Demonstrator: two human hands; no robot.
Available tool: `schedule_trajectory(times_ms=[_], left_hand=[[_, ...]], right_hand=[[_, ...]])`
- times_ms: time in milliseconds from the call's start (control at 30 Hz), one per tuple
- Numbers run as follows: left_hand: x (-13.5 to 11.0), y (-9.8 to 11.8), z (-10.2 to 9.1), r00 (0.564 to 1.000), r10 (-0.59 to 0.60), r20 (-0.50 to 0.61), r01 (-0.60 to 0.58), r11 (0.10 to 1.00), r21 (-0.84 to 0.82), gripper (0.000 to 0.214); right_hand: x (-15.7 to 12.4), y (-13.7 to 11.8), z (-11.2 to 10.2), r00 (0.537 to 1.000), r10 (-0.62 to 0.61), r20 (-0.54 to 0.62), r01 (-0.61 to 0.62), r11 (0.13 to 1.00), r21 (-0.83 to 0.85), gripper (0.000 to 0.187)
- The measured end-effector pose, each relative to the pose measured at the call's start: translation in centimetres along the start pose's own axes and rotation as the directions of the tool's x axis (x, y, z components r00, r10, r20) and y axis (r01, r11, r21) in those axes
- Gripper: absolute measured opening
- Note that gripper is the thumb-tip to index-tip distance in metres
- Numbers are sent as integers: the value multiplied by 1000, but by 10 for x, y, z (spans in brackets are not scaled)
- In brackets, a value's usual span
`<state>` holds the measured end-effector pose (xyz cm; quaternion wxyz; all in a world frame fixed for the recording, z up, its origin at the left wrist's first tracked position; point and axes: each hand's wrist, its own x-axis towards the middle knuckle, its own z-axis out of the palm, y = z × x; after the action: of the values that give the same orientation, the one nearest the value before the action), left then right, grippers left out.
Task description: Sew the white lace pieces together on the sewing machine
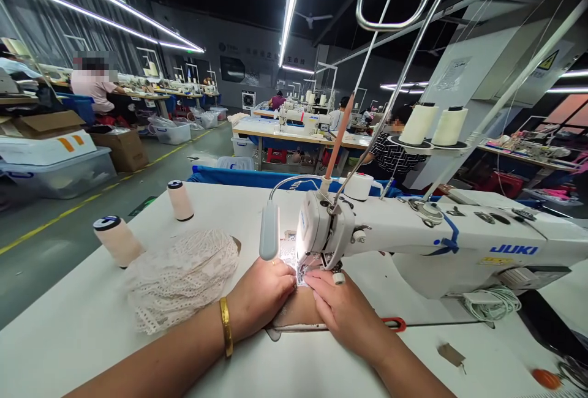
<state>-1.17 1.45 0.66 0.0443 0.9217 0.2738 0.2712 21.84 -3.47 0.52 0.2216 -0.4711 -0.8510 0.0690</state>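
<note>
A white JUKI sewing machine (487,239) stands on the white table, its lamp lighting the needle area. White lace trim (288,252) passes under the presser foot, above a tan surface (301,307). My left hand (261,292) is closed, thumb and fingers pinching the lace just left of the foot. On the right, my right hand (342,305) holds the lace edge with its fingertips close to the needle. Its lower fingers are partly hidden. A heap of pale lace (184,278) lies left of my left forearm.
Two pale thread cones (180,202) stand at the table's left side. Red-handled scissors (394,324) lie partly beneath my right arm, near a brown tag (452,354). A dark phone-like slab (549,324) rests at the right. Co-workers sit at other sewing tables beyond.
</note>
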Motion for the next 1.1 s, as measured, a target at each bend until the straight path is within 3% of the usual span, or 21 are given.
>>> schedule_trajectory(times_ms=[200,300,400,500,600,667,767,833,900,1000,1100], left_hand=[[-1,0,-3,1000,-11,25,10,1000,29,24],[0,5,-11,990,-123,67,114,985,133,10],[-1,12,-22,970,-208,124,181,963,200,19],[-2,17,-29,983,-131,131,119,989,92,39],[-2,12,-31,996,-62,68,61,998,20,28],[-2,6,-30,993,-79,93,74,996,48,19],[-3,0,-29,960,-208,186,180,971,154,11],[-3,0,-30,944,-232,235,199,968,154,22],[-3,2,-32,959,-191,210,174,980,98,34],[-2,2,-34,989,-130,71,128,991,38,27],[-3,0,-32,993,-86,86,86,996,8,27]], right_hand=[[-1,1,1,999,-26,-29,26,1000,8,39],[-2,1,1,997,-47,-56,48,999,25,38],[-4,-2,-1,993,-88,-75,93,994,59,34],[-4,-6,-3,982,-161,-102,173,978,114,30],[-2,-11,-5,971,-229,-73,237,959,153,34],[-1,-12,-5,974,-224,-21,224,963,147,37],[-1,-10,-4,986,-165,12,163,980,117,37],[-1,-9,-2,989,-146,2,145,983,113,34],[-2,-9,-1,989,-148,-30,151,981,124,30],[-2,-10,0,977,-194,-90,206,967,151,33],[-2,-8,-1,966,-254,-46,258,956,141,34]])
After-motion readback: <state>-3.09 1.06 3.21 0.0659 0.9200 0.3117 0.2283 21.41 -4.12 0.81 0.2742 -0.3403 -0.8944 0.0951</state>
